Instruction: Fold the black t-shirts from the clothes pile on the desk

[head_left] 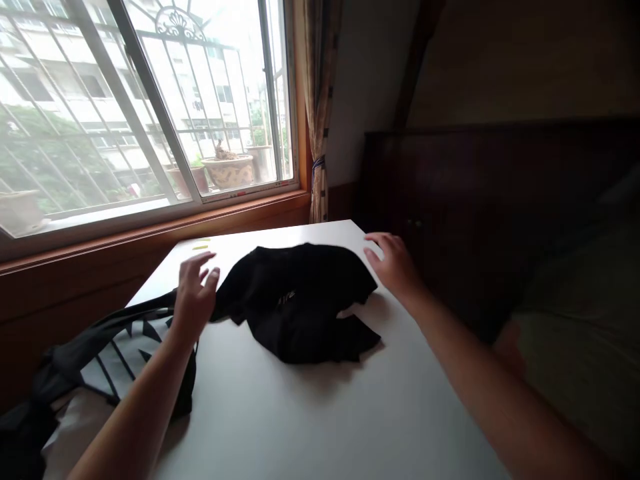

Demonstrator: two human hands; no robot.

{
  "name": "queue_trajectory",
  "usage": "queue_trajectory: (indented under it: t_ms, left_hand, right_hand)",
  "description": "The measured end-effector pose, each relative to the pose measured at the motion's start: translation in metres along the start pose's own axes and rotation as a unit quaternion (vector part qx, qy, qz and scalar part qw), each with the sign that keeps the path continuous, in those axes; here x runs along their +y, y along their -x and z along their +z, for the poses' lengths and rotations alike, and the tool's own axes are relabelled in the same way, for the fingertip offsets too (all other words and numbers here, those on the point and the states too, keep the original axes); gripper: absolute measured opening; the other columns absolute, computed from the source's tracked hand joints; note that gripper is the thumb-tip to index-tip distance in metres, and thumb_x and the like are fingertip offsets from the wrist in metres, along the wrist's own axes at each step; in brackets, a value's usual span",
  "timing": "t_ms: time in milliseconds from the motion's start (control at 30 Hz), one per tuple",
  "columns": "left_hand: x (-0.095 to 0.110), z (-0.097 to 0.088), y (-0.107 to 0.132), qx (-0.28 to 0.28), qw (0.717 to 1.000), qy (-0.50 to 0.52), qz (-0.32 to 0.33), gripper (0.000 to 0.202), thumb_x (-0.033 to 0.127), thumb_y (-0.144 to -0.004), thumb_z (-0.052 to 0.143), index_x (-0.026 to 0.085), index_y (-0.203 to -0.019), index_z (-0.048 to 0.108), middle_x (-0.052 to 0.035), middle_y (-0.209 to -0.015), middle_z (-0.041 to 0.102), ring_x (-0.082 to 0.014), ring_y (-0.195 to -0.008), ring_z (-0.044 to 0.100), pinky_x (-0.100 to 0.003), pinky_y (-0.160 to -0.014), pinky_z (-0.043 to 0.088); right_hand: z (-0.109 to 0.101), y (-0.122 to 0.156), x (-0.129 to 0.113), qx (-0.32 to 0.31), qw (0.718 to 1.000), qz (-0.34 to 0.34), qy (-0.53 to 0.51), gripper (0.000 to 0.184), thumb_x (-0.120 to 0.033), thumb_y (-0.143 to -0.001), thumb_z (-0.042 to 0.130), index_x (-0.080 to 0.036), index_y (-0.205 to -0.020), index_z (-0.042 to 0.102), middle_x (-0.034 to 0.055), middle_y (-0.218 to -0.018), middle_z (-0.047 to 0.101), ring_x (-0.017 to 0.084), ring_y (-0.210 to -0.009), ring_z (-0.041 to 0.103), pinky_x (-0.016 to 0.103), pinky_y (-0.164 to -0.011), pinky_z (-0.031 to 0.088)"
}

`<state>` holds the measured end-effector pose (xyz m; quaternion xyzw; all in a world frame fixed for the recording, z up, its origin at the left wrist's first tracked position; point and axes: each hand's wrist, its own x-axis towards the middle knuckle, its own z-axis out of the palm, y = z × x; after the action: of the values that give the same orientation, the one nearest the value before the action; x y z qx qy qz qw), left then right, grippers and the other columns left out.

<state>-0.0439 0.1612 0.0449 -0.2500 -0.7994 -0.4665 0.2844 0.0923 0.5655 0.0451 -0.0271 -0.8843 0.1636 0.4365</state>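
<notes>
A black garment (305, 300) with small light lettering lies crumpled in the middle of the white table (280, 413). My left hand (195, 287) is raised with fingers apart, left of the garment and in front of a second dark piece of clothing (130, 353) with large white print. Over the table's right edge, my right hand (393, 263) is open with thumb and fingers apart, just beyond the black garment's right side. Neither hand holds anything. Part of the printed clothing is hidden behind my left forearm.
Two small yellow strips (201, 247) lie near the table's far left corner. Behind the table are a barred window (225, 120) with potted plants outside and a tied curtain (320, 133). Dark furniture (450, 200) stands on the right; a dim greenish cloth surface (580, 333) is nearer.
</notes>
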Motion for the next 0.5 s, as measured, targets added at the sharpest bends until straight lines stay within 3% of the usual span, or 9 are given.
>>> queue_trajectory:
  t_ms: [133,200,267,367,433,500]
  left_hand:
    - [-0.020,0.002,0.072,-0.203,0.978,-0.045,0.035,0.021,0.029,-0.095,0.051,0.023,-0.109,0.065,-0.0076,-0.117,0.061,-0.0245,-0.111,0.061,-0.043,-0.098,0.052]
    - [-0.031,0.002,0.101,-0.307,0.948,-0.087,0.017,0.019,0.028,-0.094,0.051,0.024,-0.102,0.067,-0.0071,-0.108,0.064,-0.0258,-0.104,0.062,-0.045,-0.094,0.052]
    - [-0.038,0.004,0.122,-0.365,0.924,-0.109,0.007,0.019,0.030,-0.093,0.052,0.023,-0.097,0.070,-0.0082,-0.103,0.066,-0.0277,-0.099,0.061,-0.046,-0.090,0.053]
    - [-0.041,0.014,0.139,-0.381,0.918,-0.107,0.018,0.022,0.035,-0.094,0.055,0.025,-0.105,0.072,-0.0096,-0.111,0.068,-0.0303,-0.107,0.059,-0.048,-0.093,0.052]
    - [-0.039,0.025,0.146,-0.366,0.924,-0.100,0.035,0.025,0.036,-0.095,0.056,0.027,-0.113,0.071,-0.0095,-0.121,0.066,-0.0316,-0.117,0.056,-0.050,-0.099,0.051]
    - [-0.038,0.037,0.152,-0.357,0.928,-0.095,0.047,0.029,0.038,-0.095,0.058,0.027,-0.120,0.069,-0.0104,-0.131,0.063,-0.0333,-0.128,0.051,-0.054,-0.106,0.048]
  right_hand:
    - [0.012,0.081,-0.009,-0.178,0.982,0.030,-0.051,0.022,-0.035,-0.100,0.049,-0.024,-0.091,0.066,0.0082,-0.097,0.065,0.026,-0.101,0.061,0.044,-0.097,0.049]
    - [0.017,0.117,-0.013,-0.295,0.950,0.029,-0.097,0.021,-0.040,-0.097,0.056,-0.023,-0.097,0.069,0.0074,-0.105,0.066,0.025,-0.104,0.061,0.042,-0.098,0.049]
    - [0.022,0.142,-0.017,-0.363,0.926,0.025,-0.102,0.038,-0.043,-0.086,0.071,-0.024,-0.119,0.067,0.0093,-0.126,0.063,0.029,-0.118,0.057,0.045,-0.105,0.045]
    - [0.030,0.158,-0.026,-0.376,0.924,0.029,-0.065,0.070,-0.033,-0.076,0.079,-0.025,-0.140,0.055,0.0105,-0.145,0.052,0.032,-0.132,0.046,0.049,-0.113,0.038]
    - [0.034,0.156,-0.034,-0.371,0.926,0.044,-0.049,0.067,-0.023,-0.076,0.074,-0.024,-0.140,0.055,0.0111,-0.141,0.055,0.031,-0.127,0.051,0.046,-0.109,0.042]
    - [0.037,0.150,-0.044,-0.375,0.923,0.070,-0.045,0.051,-0.016,-0.076,0.067,-0.020,-0.127,0.063,0.0116,-0.126,0.062,0.029,-0.113,0.059,0.041,-0.098,0.047]
